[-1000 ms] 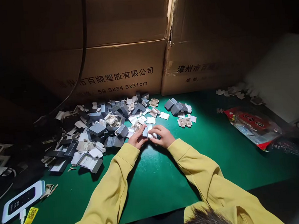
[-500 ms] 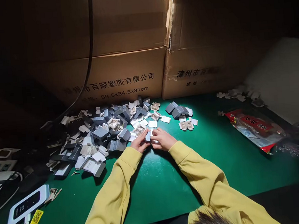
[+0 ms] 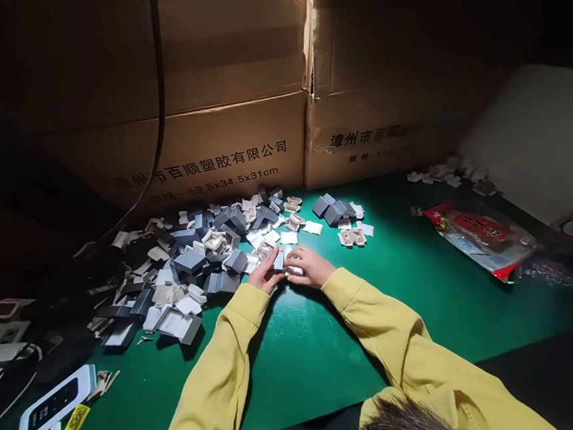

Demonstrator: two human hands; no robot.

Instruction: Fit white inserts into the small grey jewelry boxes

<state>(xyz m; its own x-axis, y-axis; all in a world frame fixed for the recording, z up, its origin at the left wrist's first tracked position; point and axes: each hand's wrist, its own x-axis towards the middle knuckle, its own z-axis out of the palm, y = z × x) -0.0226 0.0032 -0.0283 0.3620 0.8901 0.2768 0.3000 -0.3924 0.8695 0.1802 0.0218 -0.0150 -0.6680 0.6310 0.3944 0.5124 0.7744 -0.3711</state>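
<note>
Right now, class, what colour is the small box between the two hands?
The small box shows a blue-grey side, seen in the head view.

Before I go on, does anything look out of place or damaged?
Yes. The packet at right looks odd, being unlike the boxes and card pieces. Most boxes lie jumbled left of centre, several tilted. Behind, the cartons look frayed or torn where they meet.
</note>
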